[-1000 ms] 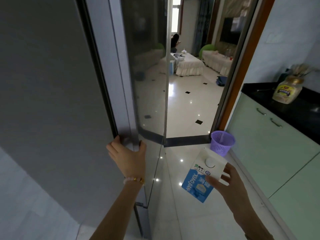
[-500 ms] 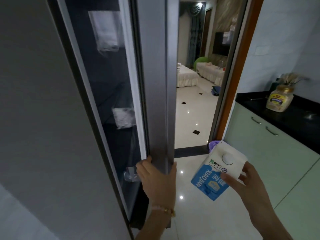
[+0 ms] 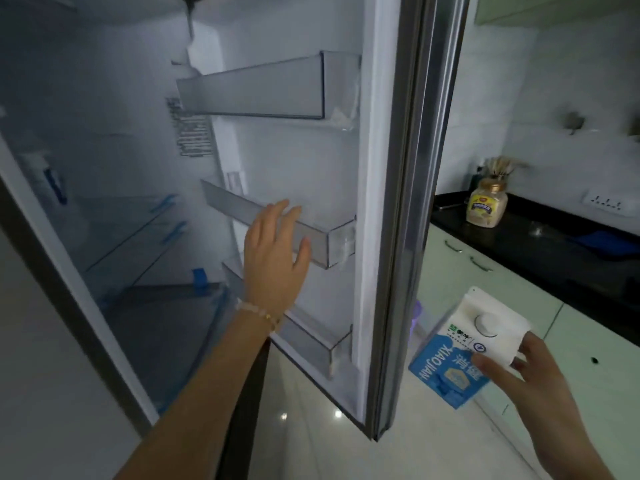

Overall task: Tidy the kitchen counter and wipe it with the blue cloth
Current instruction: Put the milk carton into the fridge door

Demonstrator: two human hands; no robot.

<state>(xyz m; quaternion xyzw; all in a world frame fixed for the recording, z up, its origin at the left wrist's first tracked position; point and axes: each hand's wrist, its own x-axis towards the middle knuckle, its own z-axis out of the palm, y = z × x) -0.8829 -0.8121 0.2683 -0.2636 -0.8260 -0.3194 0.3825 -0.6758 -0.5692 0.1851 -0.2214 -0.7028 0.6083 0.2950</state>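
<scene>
My right hand (image 3: 530,379) holds a blue and white milk carton (image 3: 464,351) with a round white cap, low at the right, outside the fridge door (image 3: 391,202). The door stands wide open. My left hand (image 3: 273,258), fingers spread and holding nothing, is raised in front of the door's middle shelf (image 3: 322,237). The blue cloth (image 3: 609,242) lies on the black counter (image 3: 526,244) at the far right.
The fridge interior (image 3: 121,220) has bare glass shelves with blue tape. The door carries three clear shelves. On the counter stand a yellow-labelled jar (image 3: 486,206) and a holder of sticks behind it. Pale green cabinets (image 3: 485,292) run below the counter.
The fridge door has swung from shut to wide open. My left hand has let go of the door edge and now hovers open by the door shelves. The carton stays in my right hand.
</scene>
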